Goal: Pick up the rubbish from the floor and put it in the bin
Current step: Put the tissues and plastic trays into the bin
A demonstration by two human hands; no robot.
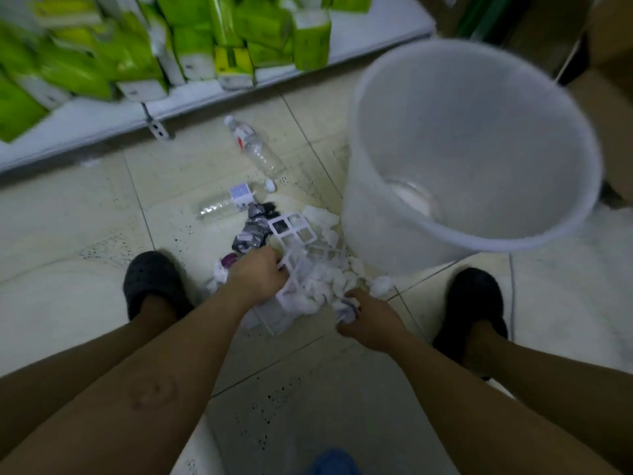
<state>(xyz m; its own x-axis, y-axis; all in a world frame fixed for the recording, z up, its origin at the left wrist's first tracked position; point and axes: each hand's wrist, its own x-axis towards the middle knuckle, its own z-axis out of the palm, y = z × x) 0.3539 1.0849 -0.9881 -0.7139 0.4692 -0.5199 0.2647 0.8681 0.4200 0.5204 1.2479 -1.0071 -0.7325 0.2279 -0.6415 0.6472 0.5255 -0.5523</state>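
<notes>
A heap of rubbish lies on the tiled floor between my feet: crumpled white tissues (325,282), a white plastic grid piece (291,231) and a dark crumpled wrapper (251,231). My left hand (258,279) grips a white plastic piece and tissue at the heap's left side. My right hand (364,320) pinches a crumpled scrap at its near right edge. Two clear plastic bottles (255,145) (233,200) lie farther off. The translucent white bin (472,149) stands upright just right of the heap, with something pale at its bottom.
A low white shelf (102,121) stacked with green tissue packs runs along the back left. Cardboard boxes (606,80) stand at the right behind the bin. My black clogs (152,282) (474,303) flank the heap.
</notes>
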